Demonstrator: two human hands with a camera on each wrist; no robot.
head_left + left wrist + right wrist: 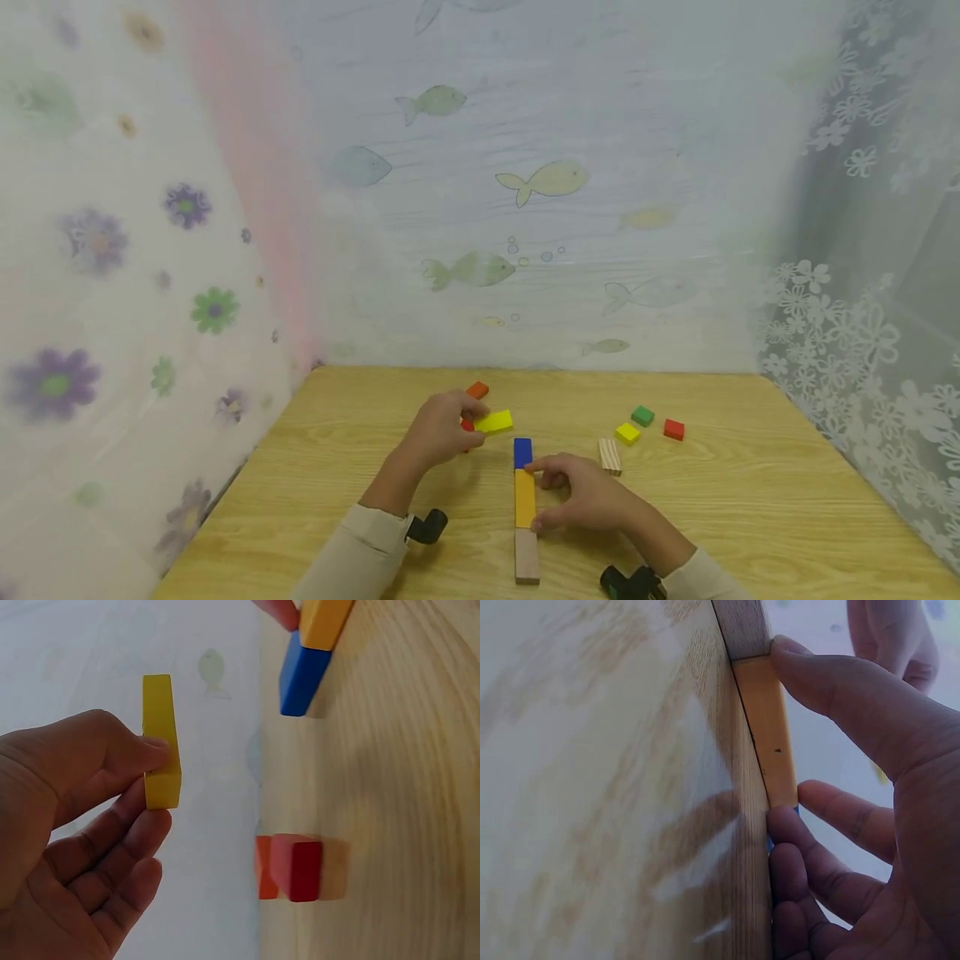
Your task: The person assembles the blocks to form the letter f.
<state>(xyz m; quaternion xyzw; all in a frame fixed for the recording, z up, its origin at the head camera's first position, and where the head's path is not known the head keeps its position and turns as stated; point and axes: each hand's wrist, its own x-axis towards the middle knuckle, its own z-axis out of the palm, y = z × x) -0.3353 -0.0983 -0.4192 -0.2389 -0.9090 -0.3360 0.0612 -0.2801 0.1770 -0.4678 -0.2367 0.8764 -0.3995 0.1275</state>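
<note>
Three blocks lie end to end in a row on the bench (pixel 712 508): a blue block (pixel 522 452), an orange block (pixel 525 498) and a plain wood block (pixel 527 557). The right hand (pixel 585 496) holds the orange block, thumb and finger at its two ends. The left hand (pixel 441 429) pinches a yellow block (pixel 495 422) above the bench, not in the row yet. A striped block (pixel 610 456), a green block (pixel 642 415) and a red block (pixel 296 868) are outside the row too.
</note>
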